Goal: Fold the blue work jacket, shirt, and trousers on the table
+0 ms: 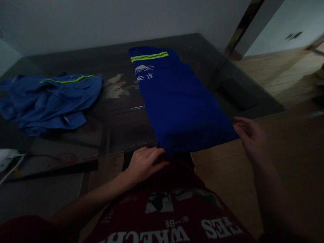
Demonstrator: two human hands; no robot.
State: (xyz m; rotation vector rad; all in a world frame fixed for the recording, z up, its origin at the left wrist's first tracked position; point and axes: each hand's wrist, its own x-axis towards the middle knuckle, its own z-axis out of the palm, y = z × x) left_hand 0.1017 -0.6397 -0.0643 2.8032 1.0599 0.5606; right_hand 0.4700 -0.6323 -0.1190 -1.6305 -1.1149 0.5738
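A folded blue work jacket (pixel 177 101) lies flat in front of me, its near end hanging past the table edge. Yellow-green stripes and white lettering show at its far end. At its near left corner, my left hand (pixel 145 162) is closed with the fingertips pinching the cloth. My right hand (pixel 251 138) has thumb and fingers closed on the near right corner. The near edge of the cloth spans between both hands.
A dark glossy table (pixel 121 128) carries a crumpled blue garment (pixel 53 101) with a yellow-green stripe on the left. On the right lies a dark flat object (pixel 238 94). A white device with a cable (pixel 10 158) sits at the lower left. Wooden floor (pixel 273 77) shows beyond the right edge.
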